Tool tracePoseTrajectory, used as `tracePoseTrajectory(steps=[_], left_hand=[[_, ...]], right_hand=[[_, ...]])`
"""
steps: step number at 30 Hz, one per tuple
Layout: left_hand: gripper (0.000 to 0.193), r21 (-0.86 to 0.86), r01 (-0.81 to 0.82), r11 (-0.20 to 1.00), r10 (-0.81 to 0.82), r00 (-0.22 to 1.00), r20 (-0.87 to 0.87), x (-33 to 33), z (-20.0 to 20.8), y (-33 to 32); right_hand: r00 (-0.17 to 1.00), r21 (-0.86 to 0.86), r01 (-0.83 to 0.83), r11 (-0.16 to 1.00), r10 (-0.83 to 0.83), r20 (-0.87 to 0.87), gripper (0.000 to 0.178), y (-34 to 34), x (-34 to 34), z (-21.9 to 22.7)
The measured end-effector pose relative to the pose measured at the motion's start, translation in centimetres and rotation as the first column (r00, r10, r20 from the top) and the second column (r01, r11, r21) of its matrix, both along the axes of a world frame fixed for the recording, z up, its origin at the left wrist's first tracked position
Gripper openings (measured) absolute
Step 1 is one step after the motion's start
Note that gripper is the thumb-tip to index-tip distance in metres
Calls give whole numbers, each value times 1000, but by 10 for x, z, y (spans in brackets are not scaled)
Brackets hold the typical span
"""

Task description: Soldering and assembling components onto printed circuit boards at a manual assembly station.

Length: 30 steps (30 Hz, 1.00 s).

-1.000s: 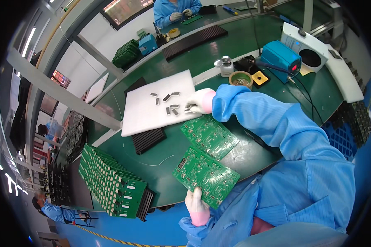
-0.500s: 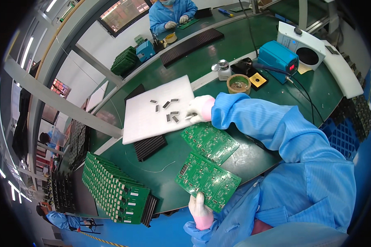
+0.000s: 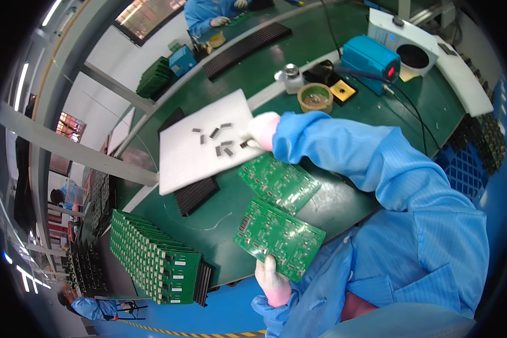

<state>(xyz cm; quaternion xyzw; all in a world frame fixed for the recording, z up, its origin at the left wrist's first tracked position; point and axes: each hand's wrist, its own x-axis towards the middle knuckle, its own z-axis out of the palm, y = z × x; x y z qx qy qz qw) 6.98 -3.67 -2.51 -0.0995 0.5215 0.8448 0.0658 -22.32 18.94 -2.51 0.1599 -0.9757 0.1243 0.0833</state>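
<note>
My left hand (image 3: 271, 277) grips the near edge of a green circuit board (image 3: 284, 239), thumb on top. A small dark digit display (image 3: 244, 224) sits at that board's left edge. Over the right side of a white foam pad (image 3: 188, 166), my right hand (image 3: 260, 130) is closed, its fingertips pinching a small display module (image 3: 244, 145), dark face showing. Several similar modules (image 3: 214, 133) lie scattered on the foam to its left. A second green circuit board (image 3: 279, 181) rests on the table just below my right wrist, partly behind the held board.
Stacked green boards (image 3: 155, 259) stand at the left front. Beyond my right arm are a round tub (image 3: 315, 98), a metal-topped bottle (image 3: 292, 79), a blue soldering station (image 3: 372, 62) with its cable, and a white box (image 3: 403, 42). A co-worker's gloved hand (image 3: 219, 21) shows across the bench.
The whole view has shifted, so things sit further left and higher. The module at my right fingertips now shows its dark face. My left hand keeps its hold on the board.
</note>
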Motion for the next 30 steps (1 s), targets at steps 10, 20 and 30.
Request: tracePoseTrajectory(steps=[10, 20, 30], left_hand=[[36, -50, -6, 999, 7, 1000, 14, -6, 2, 0], [36, -153, 32, 988, -37, 999, -32, -5, 5, 0], [35, -111, 52, 992, -58, 997, -49, -3, 2, -1]], right_hand=[[997, 0, 68, 998, -68, -35, 16, 111, 97, 120], [883, 464, 243, 852, -392, 257, 17, 164, 212, 55], [833, 14, 205, 979, -167, -528, 21, 142, 168, 79]])
